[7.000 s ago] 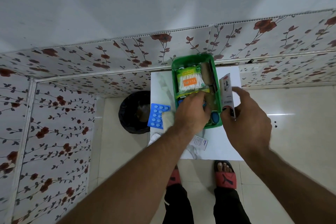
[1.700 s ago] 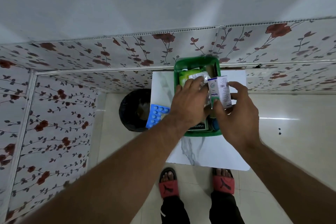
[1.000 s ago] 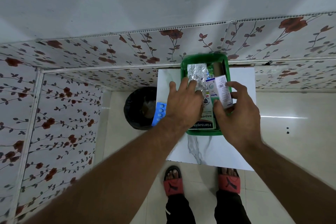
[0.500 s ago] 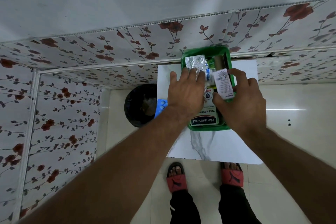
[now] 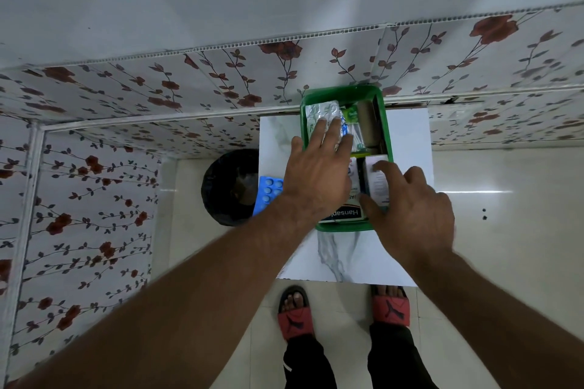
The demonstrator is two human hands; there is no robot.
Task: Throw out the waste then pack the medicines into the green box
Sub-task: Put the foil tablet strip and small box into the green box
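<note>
In the upper middle of the frame the green box [image 5: 344, 95] sits on the white marbled bench [image 5: 407, 142], its far end against the flowered wall. The left hand [image 5: 316, 177] lies flat over the box's left half, its fingers [image 5: 319, 129] spread wide and resting on a silver foil strip [image 5: 322, 110] at the box's upper left corner; it grips nothing. The right hand [image 5: 410, 215] reaches into the lower right part of the box, thumb and forefinger closed on a small white medicine carton [image 5: 377, 181] that stands tilted inside the box, beside a white plaster pack [image 5: 344, 215] lying at the near end. A brown roll [image 5: 366, 123] runs along the box's right wall. Left of the box, partly hidden by the left wrist, a blue pill blister [image 5: 268, 189] hangs over the bench edge above a black bin [image 5: 227, 189] on the floor. At the bottom, two feet in red sandals [image 5: 295, 316] stand under the bench's near edge
</note>
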